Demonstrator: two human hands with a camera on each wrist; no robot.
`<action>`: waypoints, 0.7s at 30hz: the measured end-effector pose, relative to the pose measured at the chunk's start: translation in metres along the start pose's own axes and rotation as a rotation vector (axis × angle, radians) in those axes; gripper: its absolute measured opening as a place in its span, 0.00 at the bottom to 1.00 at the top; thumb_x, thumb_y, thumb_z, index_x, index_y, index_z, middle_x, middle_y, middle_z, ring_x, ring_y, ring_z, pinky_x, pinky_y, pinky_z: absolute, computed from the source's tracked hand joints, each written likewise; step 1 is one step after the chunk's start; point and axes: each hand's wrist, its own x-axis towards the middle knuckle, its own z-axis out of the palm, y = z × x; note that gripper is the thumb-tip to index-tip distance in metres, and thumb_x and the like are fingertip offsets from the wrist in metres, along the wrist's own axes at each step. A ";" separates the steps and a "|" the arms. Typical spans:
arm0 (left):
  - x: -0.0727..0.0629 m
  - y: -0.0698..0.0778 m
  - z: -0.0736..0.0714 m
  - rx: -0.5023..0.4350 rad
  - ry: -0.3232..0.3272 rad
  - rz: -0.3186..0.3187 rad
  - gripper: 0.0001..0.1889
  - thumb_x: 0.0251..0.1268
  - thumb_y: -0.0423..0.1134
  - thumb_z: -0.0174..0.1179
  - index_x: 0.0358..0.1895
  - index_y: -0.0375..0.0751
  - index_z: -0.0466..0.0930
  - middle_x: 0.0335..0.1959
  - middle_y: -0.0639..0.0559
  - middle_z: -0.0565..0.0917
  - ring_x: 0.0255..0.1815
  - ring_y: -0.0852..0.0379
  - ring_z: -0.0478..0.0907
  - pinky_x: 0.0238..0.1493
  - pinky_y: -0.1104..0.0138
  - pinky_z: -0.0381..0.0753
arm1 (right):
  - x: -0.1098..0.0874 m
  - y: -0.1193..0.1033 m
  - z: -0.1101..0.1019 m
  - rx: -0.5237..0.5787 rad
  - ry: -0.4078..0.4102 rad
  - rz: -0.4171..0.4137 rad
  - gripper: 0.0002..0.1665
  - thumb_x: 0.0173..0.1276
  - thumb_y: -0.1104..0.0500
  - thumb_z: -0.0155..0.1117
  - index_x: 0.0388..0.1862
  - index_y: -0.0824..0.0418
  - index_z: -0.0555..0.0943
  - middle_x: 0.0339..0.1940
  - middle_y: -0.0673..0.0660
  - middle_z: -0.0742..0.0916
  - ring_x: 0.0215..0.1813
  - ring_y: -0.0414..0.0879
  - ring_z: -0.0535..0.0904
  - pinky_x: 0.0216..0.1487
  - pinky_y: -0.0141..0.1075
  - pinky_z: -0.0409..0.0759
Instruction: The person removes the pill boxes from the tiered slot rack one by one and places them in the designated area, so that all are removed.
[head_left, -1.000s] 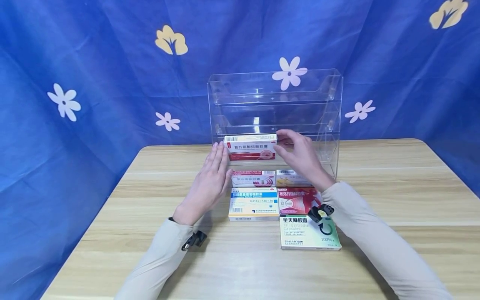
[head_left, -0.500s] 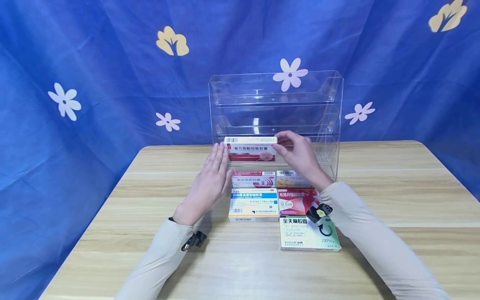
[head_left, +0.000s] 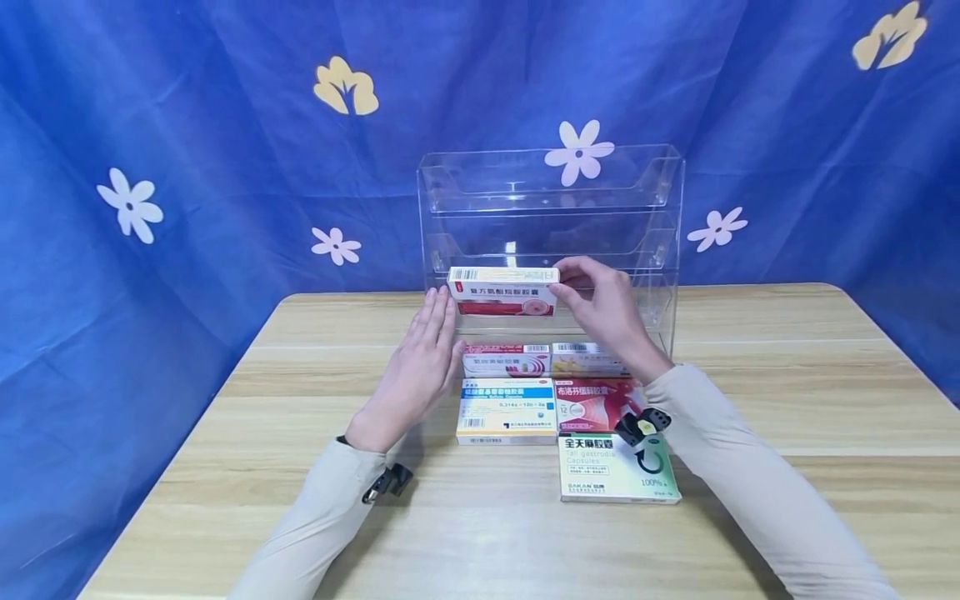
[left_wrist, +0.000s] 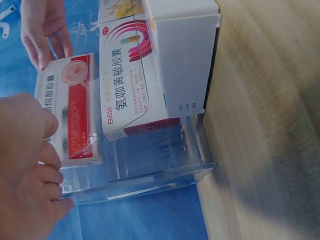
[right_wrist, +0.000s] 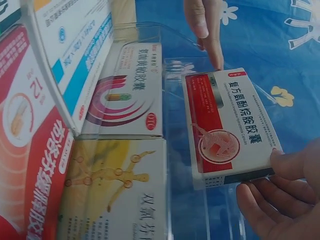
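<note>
A white-and-red medicine box (head_left: pixel 506 298) stands on its long edge within the lower part of the clear acrylic rack (head_left: pixel 547 202). My right hand (head_left: pixel 609 310) pinches its right end between thumb and fingers; the right wrist view shows the thumb on the printed face of the box (right_wrist: pixel 227 127). At the opposite end, my left hand (head_left: pixel 420 362) holds its fingers straight, the tips at the box's left edge. In front of it, a white box with pink arcs (head_left: pixel 506 361) and a yellow-and-white box (head_left: pixel 585 358) stand side by side in the rack.
Nearer the person are a blue-and-white box (head_left: pixel 506 408), a red box (head_left: pixel 588 406) partly behind the right wrist, and a green-and-white box (head_left: pixel 600 479). They overlap the rack's front in view. A blue curtain (head_left: pixel 247 125) hangs behind the wooden table (head_left: pixel 225 442).
The white-and-red box dipped slightly, then rose a little with my right hand, its right end shifting right. My left hand has hardly moved.
</note>
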 end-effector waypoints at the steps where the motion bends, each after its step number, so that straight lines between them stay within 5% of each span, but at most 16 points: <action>1: 0.000 0.000 0.000 -0.002 0.002 0.000 0.31 0.77 0.42 0.40 0.73 0.23 0.45 0.76 0.31 0.45 0.78 0.41 0.38 0.77 0.55 0.42 | 0.000 -0.001 -0.001 0.006 0.007 -0.003 0.14 0.65 0.62 0.66 0.50 0.65 0.81 0.44 0.60 0.86 0.45 0.50 0.83 0.49 0.38 0.83; 15: -0.001 -0.001 0.000 0.005 -0.010 -0.002 0.31 0.77 0.41 0.39 0.73 0.24 0.46 0.76 0.32 0.45 0.78 0.41 0.38 0.77 0.55 0.42 | -0.014 -0.013 -0.022 0.044 0.064 0.027 0.15 0.66 0.61 0.66 0.50 0.64 0.81 0.44 0.59 0.86 0.47 0.48 0.83 0.51 0.38 0.83; 21: -0.001 -0.002 0.000 -0.010 -0.005 0.000 0.31 0.77 0.40 0.40 0.73 0.23 0.46 0.76 0.32 0.44 0.78 0.41 0.37 0.77 0.55 0.40 | -0.029 -0.012 -0.032 0.091 -0.005 0.097 0.17 0.67 0.60 0.65 0.52 0.65 0.80 0.46 0.58 0.86 0.47 0.47 0.83 0.50 0.32 0.82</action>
